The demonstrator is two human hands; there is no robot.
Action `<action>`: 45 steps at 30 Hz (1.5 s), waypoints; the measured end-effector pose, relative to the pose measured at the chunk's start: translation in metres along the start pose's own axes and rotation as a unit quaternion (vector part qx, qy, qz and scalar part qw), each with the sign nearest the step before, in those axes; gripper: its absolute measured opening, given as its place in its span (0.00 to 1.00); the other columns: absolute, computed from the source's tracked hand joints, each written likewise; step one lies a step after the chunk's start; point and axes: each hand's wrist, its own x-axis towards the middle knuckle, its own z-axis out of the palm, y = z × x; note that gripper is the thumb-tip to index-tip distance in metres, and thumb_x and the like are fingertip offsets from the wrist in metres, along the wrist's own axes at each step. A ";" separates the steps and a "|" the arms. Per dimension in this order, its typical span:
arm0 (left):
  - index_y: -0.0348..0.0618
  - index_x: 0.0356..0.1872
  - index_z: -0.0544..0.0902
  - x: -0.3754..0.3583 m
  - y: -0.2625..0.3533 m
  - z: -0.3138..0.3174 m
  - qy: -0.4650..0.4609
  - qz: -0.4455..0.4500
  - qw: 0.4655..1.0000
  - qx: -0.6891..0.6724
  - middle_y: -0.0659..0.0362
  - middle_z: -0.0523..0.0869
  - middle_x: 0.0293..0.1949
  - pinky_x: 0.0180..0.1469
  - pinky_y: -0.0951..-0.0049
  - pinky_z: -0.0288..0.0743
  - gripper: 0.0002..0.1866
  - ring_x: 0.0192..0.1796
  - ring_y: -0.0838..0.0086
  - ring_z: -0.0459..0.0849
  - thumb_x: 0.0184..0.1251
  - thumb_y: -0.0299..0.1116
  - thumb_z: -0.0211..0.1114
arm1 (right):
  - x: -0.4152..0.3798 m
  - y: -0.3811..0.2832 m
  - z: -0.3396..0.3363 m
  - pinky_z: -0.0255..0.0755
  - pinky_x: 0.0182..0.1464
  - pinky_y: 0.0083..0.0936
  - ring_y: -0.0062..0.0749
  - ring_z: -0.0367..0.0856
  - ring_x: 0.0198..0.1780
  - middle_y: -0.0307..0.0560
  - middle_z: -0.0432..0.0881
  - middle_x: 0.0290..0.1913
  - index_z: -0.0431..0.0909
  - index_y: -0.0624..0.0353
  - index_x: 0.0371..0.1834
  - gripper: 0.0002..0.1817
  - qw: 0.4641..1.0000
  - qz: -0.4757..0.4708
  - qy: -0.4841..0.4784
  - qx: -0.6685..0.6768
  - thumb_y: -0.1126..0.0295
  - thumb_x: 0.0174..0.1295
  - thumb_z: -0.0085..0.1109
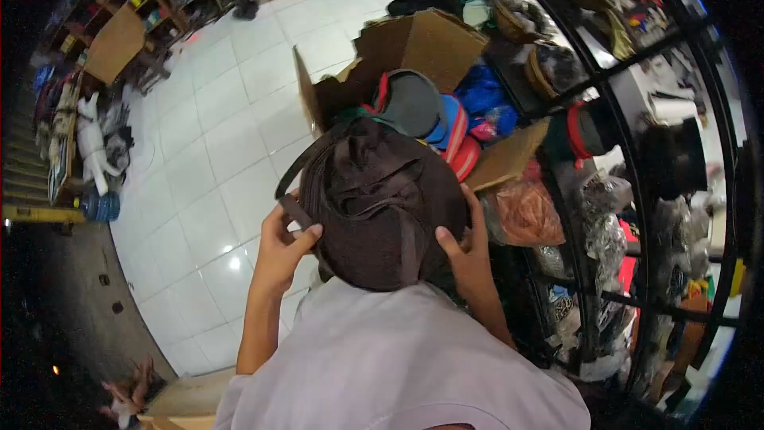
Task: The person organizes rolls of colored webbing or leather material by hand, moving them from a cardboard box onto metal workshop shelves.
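Observation:
Between my two hands is a large dark brown roll of webbing [374,251], held close in front of my chest. Its layered edge shows on the left, and loose folds lie crumpled across its top. My left hand [282,247] grips the left edge, thumb on the near face, near a strip that sticks out. On the opposite side my right hand [465,243] holds the edge with its thumb on the face. Some fingers of both hands are hidden behind the roll. Just beyond it, an open cardboard box [442,44] holds grey, blue and red rolls [454,131].
A black metal rack [629,151] with plastic-wrapped goods runs along the right. A clear bag of orange-brown material [525,211] lies beside the box. White floor tiles [231,143] stretch to the left, toward a wooden chair [115,44] and a blue water bottle [99,207].

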 end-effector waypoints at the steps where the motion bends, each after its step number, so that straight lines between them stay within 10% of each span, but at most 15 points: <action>1: 0.31 0.66 0.65 0.000 0.004 0.005 -0.015 0.003 1.000 0.003 0.56 0.79 0.50 0.40 0.77 0.79 0.34 0.42 0.78 0.82 0.57 0.20 0.66 | 0.000 0.000 0.001 0.60 0.69 0.33 0.37 0.63 0.69 0.54 0.60 0.69 0.50 0.59 0.74 0.40 0.996 0.002 0.002 0.090 0.79 0.60 0.59; 8: 0.30 0.66 0.65 -0.008 0.078 0.042 -0.075 0.115 0.990 0.042 0.52 0.76 0.56 0.55 0.74 0.74 0.35 0.56 0.71 0.77 0.55 0.23 0.67 | -0.013 -0.054 -0.032 0.63 0.67 0.29 0.32 0.67 0.66 0.51 0.63 0.68 0.49 0.59 0.74 0.39 0.981 -0.101 0.035 0.163 0.80 0.61 0.58; 16: 0.31 0.66 0.65 0.027 0.174 0.180 -0.246 0.295 0.908 0.169 0.52 0.74 0.59 0.53 0.74 0.73 0.35 0.50 0.74 0.77 0.57 0.27 0.70 | -0.017 -0.112 -0.136 0.65 0.65 0.27 0.31 0.69 0.63 0.51 0.68 0.64 0.53 0.64 0.71 0.36 0.918 -0.280 0.247 0.135 0.76 0.62 0.61; 24: 0.29 0.47 0.78 0.026 0.291 0.409 -0.463 0.376 0.794 0.115 0.61 0.80 0.30 0.30 0.83 0.78 0.18 0.25 0.85 0.77 0.63 0.34 0.65 | -0.054 -0.223 -0.303 0.80 0.46 0.28 0.31 0.82 0.45 0.52 0.80 0.50 0.59 0.65 0.68 0.37 0.843 -0.330 0.407 0.124 0.67 0.59 0.68; 32: 0.27 0.45 0.79 0.061 0.341 0.609 -0.543 0.369 0.739 0.156 0.49 0.83 0.42 0.42 0.81 0.85 0.15 0.39 0.70 0.86 0.69 0.32 0.56 | -0.008 -0.286 -0.470 0.82 0.38 0.24 0.23 0.81 0.36 0.40 0.82 0.35 0.79 0.59 0.38 0.10 0.829 -0.250 0.500 0.031 0.64 0.61 0.63; 38: 0.31 0.44 0.81 0.084 0.328 0.661 -0.536 0.345 0.744 0.201 0.52 0.84 0.40 0.39 0.77 0.84 0.16 0.38 0.74 0.85 0.67 0.37 0.60 | 0.025 -0.288 -0.521 0.78 0.38 0.26 0.30 0.82 0.39 0.46 0.83 0.39 0.79 0.64 0.41 0.21 0.759 -0.093 0.622 -0.171 0.55 0.60 0.63; 40: 0.32 0.44 0.82 0.076 0.330 0.657 -0.493 0.458 0.679 0.292 0.52 0.84 0.38 0.34 0.78 0.82 0.18 0.37 0.74 0.85 0.64 0.40 0.63 | 0.013 -0.286 -0.537 0.73 0.54 0.37 0.39 0.80 0.52 0.61 0.80 0.52 0.74 0.73 0.56 0.35 0.868 -0.069 0.458 -0.178 0.47 0.61 0.58; 45: 0.29 0.38 0.84 0.120 0.352 0.709 -0.330 0.583 0.607 0.428 0.41 0.85 0.36 0.38 0.59 0.81 0.34 0.38 0.57 0.85 0.61 0.59 0.54 | 0.003 -0.314 -0.491 0.64 0.67 0.35 0.51 0.70 0.66 0.63 0.71 0.64 0.72 0.66 0.61 0.40 0.672 0.123 0.421 -0.597 0.40 0.62 0.38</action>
